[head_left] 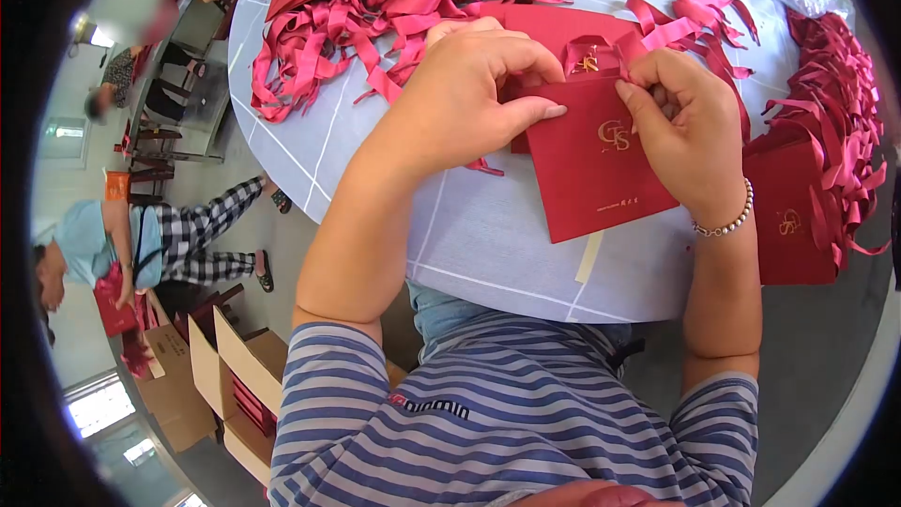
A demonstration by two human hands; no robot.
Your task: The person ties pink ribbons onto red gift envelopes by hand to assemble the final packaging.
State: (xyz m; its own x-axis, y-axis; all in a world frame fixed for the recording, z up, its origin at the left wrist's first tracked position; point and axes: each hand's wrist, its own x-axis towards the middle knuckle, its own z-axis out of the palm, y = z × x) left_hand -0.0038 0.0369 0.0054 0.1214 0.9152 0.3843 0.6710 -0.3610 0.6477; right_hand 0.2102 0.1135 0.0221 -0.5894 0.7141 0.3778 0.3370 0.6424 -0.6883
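Both hands [563, 99] hide red bag's [591, 164] ribbon knot.

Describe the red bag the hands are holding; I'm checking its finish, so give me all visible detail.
The red bag looks like matte paper, flat and unopened, tilted on the pale round table. Gold emblem and small gold print on its face; red ribbon with a gold bit at its top. The left hand pinches its upper left edge, the right hand its upper right.
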